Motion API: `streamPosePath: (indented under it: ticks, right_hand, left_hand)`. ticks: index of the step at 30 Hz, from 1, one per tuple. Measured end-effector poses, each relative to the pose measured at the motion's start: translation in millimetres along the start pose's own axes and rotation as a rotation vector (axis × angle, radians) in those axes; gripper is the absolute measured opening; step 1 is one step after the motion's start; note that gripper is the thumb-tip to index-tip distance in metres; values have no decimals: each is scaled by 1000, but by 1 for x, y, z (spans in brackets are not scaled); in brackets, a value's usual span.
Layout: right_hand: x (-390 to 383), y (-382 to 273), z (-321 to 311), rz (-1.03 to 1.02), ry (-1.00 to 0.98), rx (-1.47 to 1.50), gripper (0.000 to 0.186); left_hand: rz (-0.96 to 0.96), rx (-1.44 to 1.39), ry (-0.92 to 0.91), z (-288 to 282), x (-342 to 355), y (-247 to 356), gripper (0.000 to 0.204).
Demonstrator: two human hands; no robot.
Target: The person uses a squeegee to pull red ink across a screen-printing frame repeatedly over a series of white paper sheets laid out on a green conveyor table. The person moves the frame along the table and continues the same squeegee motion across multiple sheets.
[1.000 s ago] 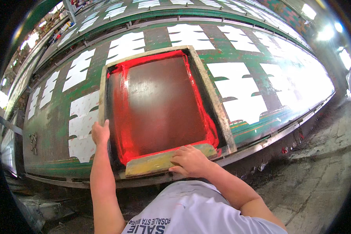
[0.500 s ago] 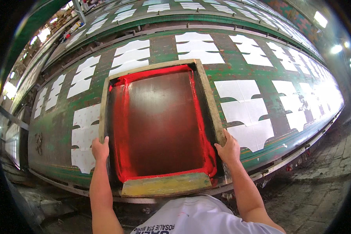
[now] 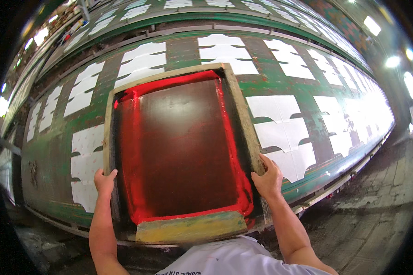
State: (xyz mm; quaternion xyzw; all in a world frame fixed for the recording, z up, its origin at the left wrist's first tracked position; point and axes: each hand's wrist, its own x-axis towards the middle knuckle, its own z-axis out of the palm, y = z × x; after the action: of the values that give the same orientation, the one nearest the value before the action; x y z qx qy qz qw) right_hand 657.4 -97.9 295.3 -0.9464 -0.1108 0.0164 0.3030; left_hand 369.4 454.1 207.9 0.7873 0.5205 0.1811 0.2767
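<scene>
Between my hands is a wooden-framed printing screen (image 3: 183,151), its dark mesh edged with thick red ink. A yellowish strip (image 3: 192,228) lies across the end closest to me. My left hand (image 3: 105,181) grips the frame's left rail, thumb on top. Farther up the right rail, my right hand (image 3: 267,178) is closed round the wood. The frame covers part of a long green table (image 3: 280,84). White cut fabric pieces (image 3: 88,167) with small reddish marks lie just left of the frame. Plain white pieces (image 3: 284,133) lie just to its right.
More white pieces (image 3: 227,52) lie in rows along the table's far side. Another table with white pieces (image 3: 179,4) runs behind it. A rail (image 3: 335,183) follows the near right edge, above a grey floor (image 3: 367,220). A dark clump (image 3: 33,172) sits at the table's left end.
The screen has shifted a little to the left and toward me, with both hands still on its sides. The view has also shifted slightly.
</scene>
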Motion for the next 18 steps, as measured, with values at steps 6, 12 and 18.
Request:
streamPosePath:
  ticks: [6,12,18]
  right_hand:
    - [28,9,-39,-117,65,31,71]
    - [73,81,-86,-48,65,64,70]
    - [117,188,-136,0,153,32,73]
  left_hand:
    - [21,-67,-7,1,1,33,33]
    - [50,-247,-37,43,-39,117,30]
    - [60,-234,-16,119,-109,199,35]
